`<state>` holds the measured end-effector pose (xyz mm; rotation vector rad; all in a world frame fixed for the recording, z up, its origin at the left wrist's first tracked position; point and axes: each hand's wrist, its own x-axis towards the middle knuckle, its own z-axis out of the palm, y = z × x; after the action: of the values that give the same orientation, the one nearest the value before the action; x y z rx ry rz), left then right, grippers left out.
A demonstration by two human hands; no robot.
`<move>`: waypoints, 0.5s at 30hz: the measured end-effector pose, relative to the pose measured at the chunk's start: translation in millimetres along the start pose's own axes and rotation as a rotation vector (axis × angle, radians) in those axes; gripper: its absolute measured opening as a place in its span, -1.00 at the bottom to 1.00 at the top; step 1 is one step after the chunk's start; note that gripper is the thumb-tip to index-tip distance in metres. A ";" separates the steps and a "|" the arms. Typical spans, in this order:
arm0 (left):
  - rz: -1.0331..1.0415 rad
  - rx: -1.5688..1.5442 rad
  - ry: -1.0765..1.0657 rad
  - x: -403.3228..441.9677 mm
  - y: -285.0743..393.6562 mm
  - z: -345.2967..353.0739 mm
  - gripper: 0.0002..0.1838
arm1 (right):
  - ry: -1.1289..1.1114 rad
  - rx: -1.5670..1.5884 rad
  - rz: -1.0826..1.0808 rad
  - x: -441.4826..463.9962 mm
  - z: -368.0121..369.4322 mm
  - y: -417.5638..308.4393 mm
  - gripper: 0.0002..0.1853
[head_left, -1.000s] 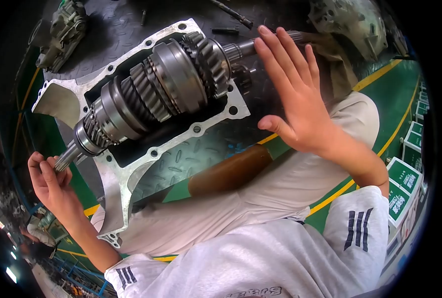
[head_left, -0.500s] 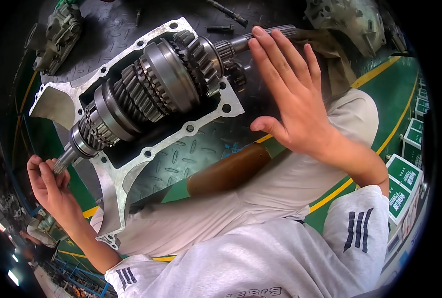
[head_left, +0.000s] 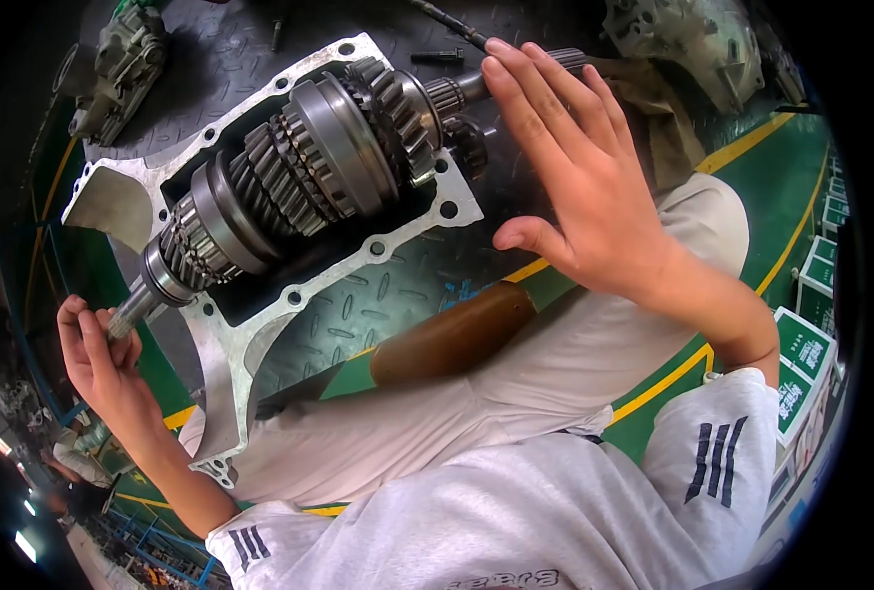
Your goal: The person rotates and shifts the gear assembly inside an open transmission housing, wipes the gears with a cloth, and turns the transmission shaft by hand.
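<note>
A gear shaft assembly [head_left: 344, 147] with several steel gears and rings lies in an open metal gearbox housing [head_left: 378, 246], tilted up to the right. The fingers of my left hand [head_left: 103, 354] are curled around the thin splined shaft end [head_left: 134, 313] at the lower left. At the upper right, my right hand [head_left: 589, 177] lies flat across the long shaft end [head_left: 471, 88], fingers stretched and thumb apart. Its fingers hide part of that shaft. A smaller dark gear [head_left: 466, 147] shows beside the shaft, just outside the housing.
The housing rests on a dark tread-plate surface [head_left: 349, 320]. Bolts [head_left: 437, 56] and a rod [head_left: 447, 22] lie behind. Other metal castings stand at the upper left [head_left: 117, 74] and upper right [head_left: 683, 44]. A brown cylindrical object [head_left: 452, 334] is near my legs; boxes [head_left: 801, 369] stand at right.
My right hand has slid slightly up and to the left over the shaft, its fingers closer together. The gears look slightly turned. My left hand stays at the shaft end.
</note>
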<state>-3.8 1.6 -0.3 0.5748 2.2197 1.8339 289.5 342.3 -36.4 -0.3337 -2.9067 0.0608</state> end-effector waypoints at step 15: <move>-0.044 -0.053 -0.037 -1.1 0.8 -3.8 -0.77 | 0.033 0.078 -0.094 29.4 -4.5 22.1 0.08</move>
<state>-4.2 -2.1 1.1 0.5411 2.1356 1.8393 267.3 370.6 -27.4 -0.1835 -2.8733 0.1519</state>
